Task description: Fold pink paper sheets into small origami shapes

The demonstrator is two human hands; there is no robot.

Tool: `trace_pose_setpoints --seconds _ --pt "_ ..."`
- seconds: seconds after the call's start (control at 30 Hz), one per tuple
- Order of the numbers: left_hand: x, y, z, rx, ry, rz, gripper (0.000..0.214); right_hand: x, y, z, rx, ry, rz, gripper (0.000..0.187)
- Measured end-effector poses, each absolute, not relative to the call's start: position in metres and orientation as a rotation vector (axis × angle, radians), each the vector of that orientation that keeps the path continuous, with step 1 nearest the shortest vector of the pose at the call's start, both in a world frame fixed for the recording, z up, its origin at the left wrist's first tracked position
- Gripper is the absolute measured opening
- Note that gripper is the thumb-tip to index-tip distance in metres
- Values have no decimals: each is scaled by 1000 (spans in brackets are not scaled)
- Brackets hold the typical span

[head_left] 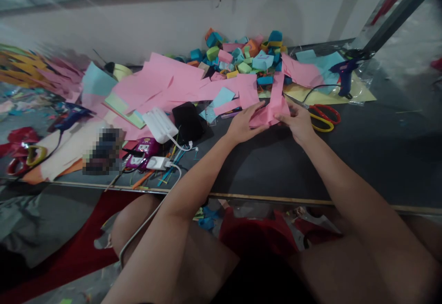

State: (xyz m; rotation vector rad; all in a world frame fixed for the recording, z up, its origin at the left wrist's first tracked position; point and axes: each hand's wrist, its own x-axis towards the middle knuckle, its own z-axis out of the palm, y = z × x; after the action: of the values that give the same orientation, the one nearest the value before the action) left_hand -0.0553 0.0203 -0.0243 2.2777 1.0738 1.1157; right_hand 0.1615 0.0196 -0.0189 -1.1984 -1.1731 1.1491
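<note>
Between my two hands is a folded piece of pink paper, with one strip standing up from it. My left hand grips its left side, thumb below and fingers on top. On the right side, my right hand pinches the paper near its lower corner. Both hands are just above the dark table. Scissors with red and yellow handles lie beside my right hand. Past the hands, pink sheets spread over the table, and a heap of small coloured paper boxes rests against the wall.
A blue glue gun with a cord is at the right back, another glue gun at the left. A white power bank, a black pouch and a purple power strip lie left of my hands. A white cable hangs over the table edge.
</note>
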Motion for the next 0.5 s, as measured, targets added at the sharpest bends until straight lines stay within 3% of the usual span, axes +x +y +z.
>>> trace_pose_setpoints --seconds 0.07,0.17,0.37,0.5 --pt "-54 19 -25 2176 1062 1116 49 161 21 -18 -1188 -1117 1169 54" --pt "-55 20 -24 2030 1052 1158 41 160 21 -17 -1175 -1080 1174 49" --pt "-58 19 -24 2185 937 1071 80 156 17 -18 -1122 -1185 1177 57" --pt "-56 20 -29 2304 1092 1027 46 161 21 -23 -1100 -1123 1204 70"
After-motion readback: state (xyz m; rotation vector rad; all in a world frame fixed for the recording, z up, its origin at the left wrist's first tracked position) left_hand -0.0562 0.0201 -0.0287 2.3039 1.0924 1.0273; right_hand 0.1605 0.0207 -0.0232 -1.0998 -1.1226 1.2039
